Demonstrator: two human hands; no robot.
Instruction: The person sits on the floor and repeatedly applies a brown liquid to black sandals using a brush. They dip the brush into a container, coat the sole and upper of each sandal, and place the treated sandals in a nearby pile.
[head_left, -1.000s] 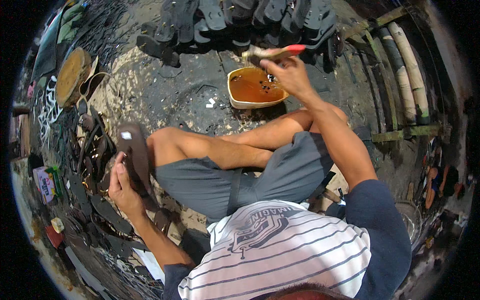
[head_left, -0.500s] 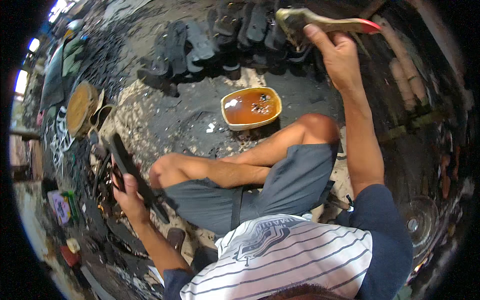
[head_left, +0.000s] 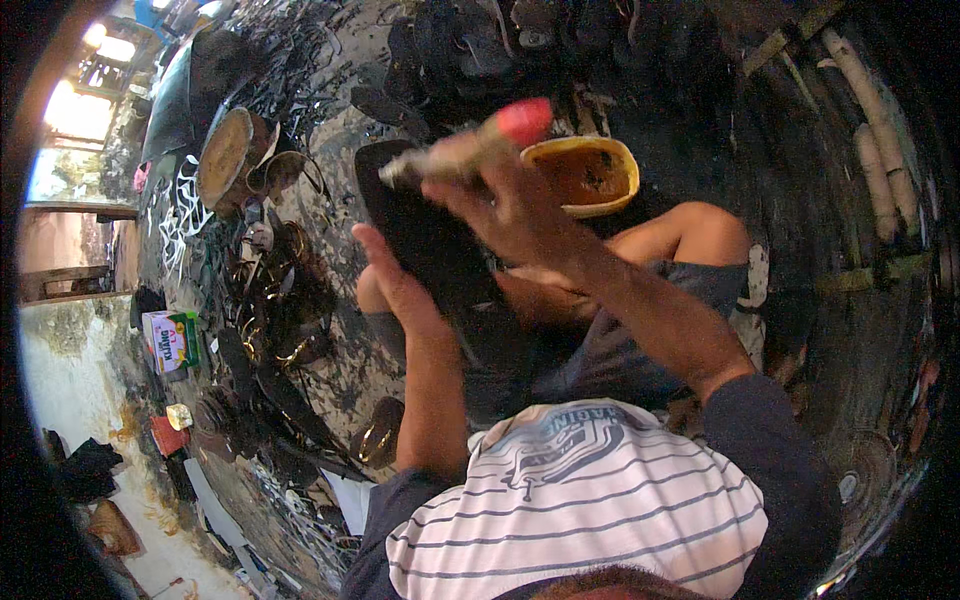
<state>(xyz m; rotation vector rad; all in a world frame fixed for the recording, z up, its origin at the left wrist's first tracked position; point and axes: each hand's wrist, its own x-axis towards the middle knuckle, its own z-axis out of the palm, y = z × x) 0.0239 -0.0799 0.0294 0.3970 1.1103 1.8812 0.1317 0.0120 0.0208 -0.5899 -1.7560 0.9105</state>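
Observation:
My left hand [head_left: 405, 295] supports a black shoe sole [head_left: 415, 225], tilted upward in front of my left knee; its fingers are mostly hidden behind the sole and the thumb sticks out. Across the sole's upper part reaches my right hand [head_left: 515, 210], closed around a brush [head_left: 465, 155] with a red handle end. Blur softens the brush, and its pale tip lies over the sole's far end; whether it touches cannot be made out. Just beyond my right hand sits a yellow-rimmed tub [head_left: 632, 170] of orange-brown liquid, partly covered by that hand.
Dark sandals [head_left: 485, 50] stand in rows on the floor at the far side. To the left are a round wooden block [head_left: 228, 160], white strap scraps [head_left: 182, 215], tangled dark strips [head_left: 285, 300] and a small box [head_left: 170, 340]. Bamboo poles [head_left: 870, 130] lie at the right.
My right hand has brought the brush down and left from the far right to over the sole. My left hand has moved the sole right, in front of me. The view has shifted too.

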